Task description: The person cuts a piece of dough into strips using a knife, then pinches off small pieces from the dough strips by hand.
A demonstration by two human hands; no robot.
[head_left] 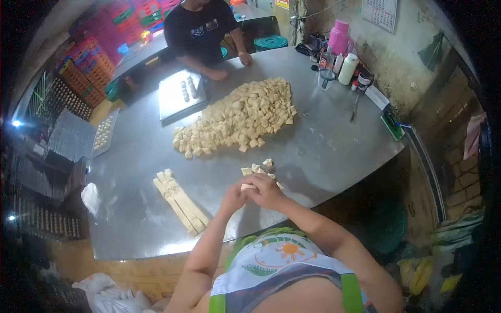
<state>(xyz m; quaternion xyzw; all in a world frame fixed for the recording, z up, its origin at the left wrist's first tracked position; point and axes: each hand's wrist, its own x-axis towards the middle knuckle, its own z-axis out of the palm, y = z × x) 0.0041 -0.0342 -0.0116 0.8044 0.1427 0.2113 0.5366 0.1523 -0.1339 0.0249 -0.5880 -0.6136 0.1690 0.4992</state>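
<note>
- The fingers of our left hand [236, 198] and right hand [266, 194] are drawn in narrow around a pale dough piece [247, 187], low over the near part of the counter [323, 151]. We cannot tell how hard each pinches, since the right hand hides part of it.
- Too firm a squeeze could flatten or smear that piece; too loose a hold could let it drop.
- Loose pieces [246, 171] lie just beyond our fingers, some beside the right hand. A careless knuckle could squash or scatter them, or press neighbours together.
- The dough strips [181, 203] lie with their near ends close by our left forearm; swinging that elbow outward could drag or stretch them.
- In the large heap [240, 115], pieces rest against one another, so we judge sticking likely if their surfaces are damp.
- A co-worker's hand [216, 74] rests near the heap's far side; a nudge there could spread it.
</note>
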